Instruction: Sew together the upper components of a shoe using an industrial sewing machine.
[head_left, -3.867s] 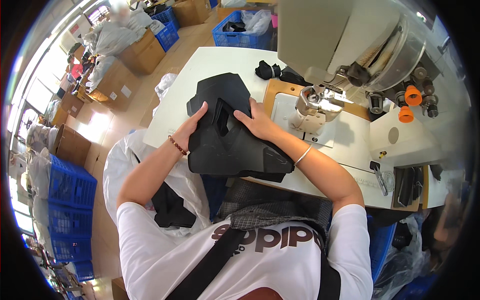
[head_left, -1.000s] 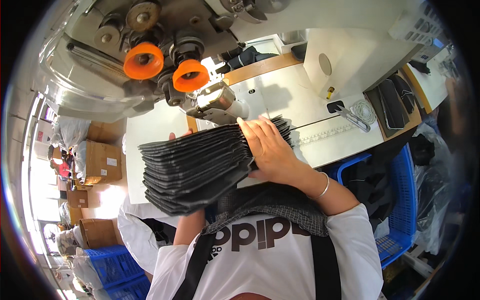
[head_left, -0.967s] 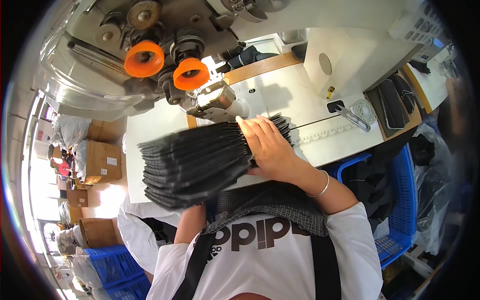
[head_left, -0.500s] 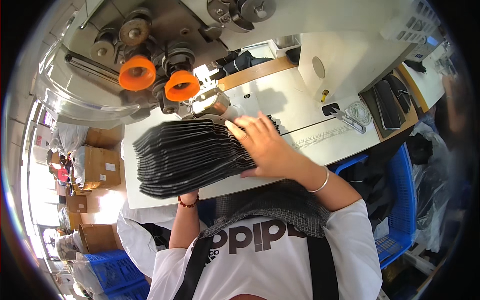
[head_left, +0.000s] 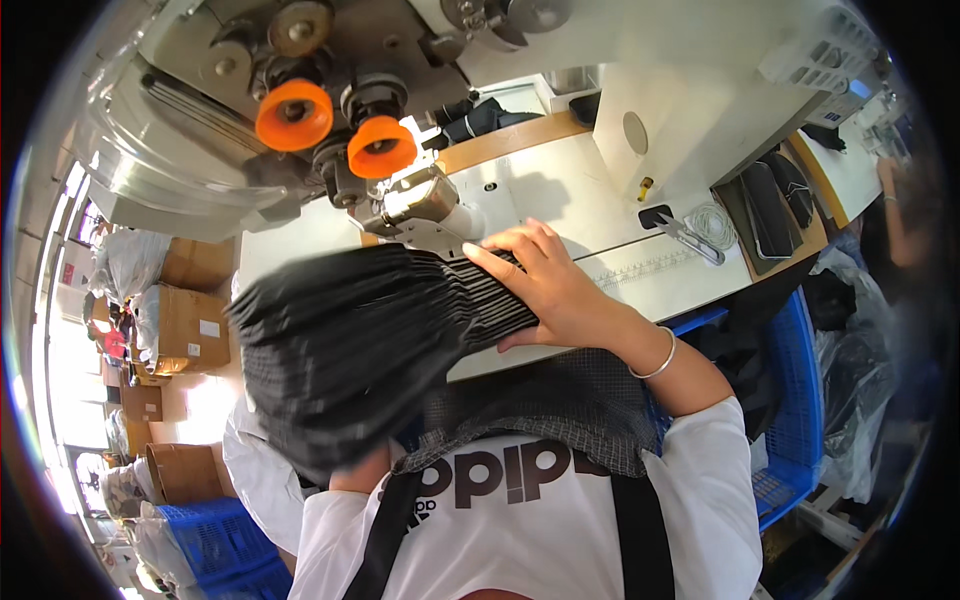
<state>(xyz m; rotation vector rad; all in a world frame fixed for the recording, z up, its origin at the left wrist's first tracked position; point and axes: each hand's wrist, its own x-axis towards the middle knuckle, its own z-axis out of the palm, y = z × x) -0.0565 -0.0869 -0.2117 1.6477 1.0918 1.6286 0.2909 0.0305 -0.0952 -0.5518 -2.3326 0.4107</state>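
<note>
A thick stack of black fabric pieces (head_left: pixel 350 340) fans out above the near left of the white sewing-machine table. Its left part is blurred and droops toward my body. My right hand (head_left: pixel 555 290) grips the narrower right end, fingers over the far edge and thumb at the near edge. Beneath the drooping left part is my left hand (head_left: pixel 362 468); only a bit near the wrist shows, and the fabric covers its fingers. Just beyond the stack stands the metal presser area (head_left: pixel 420 195) of the sewing machine, under two orange cup-shaped parts (head_left: pixel 383 148).
Scissors (head_left: pixel 688 238) and a coil of white cord (head_left: pixel 712 226) lie on the right of the table (head_left: pixel 640 255). A blue crate (head_left: pixel 800 400) stands at the right beside plastic bags. Cardboard boxes (head_left: pixel 190 325) and blue crates (head_left: pixel 215 535) are at the left. Part of another person shows far right.
The left part of the stack has swung down toward my body and fanned wider. My left hand has moved nearer to me; my right hand has shifted slightly right, still gripping the right end.
</note>
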